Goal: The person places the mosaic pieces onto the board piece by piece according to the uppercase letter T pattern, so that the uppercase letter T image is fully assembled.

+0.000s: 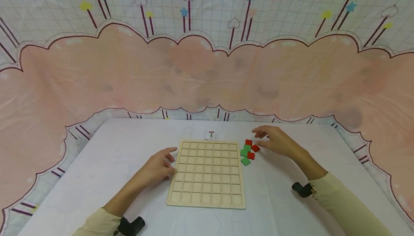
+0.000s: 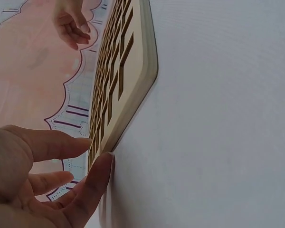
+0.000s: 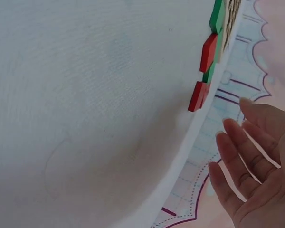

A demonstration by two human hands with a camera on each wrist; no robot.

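Note:
A square wooden board [image 1: 207, 206] with a grid of recessed cells lies flat on the white table. My left hand [image 1: 159, 166] is at its left edge, fingers spread and loosely bent. In the left wrist view, one fingertip [image 2: 107, 164] of that hand meets the board's side. Just right of the board lie several small square tiles, among them a red tile [image 1: 251, 156] and a green tile [image 1: 245, 161]. My right hand [image 1: 275, 140] hovers beside the tiles with relaxed fingers and nothing held; the right wrist view shows its palm [image 3: 266, 204] and separated fingers.
Beyond the board's far edge lies a small printed card [image 1: 211, 134] with a coloured pattern on a grid. The white tabletop [image 1: 106, 149] runs to a patterned cloth backdrop [image 1: 194, 74]. A black wrist-worn device [image 1: 302, 190] sticks out by the right sleeve, another by the left.

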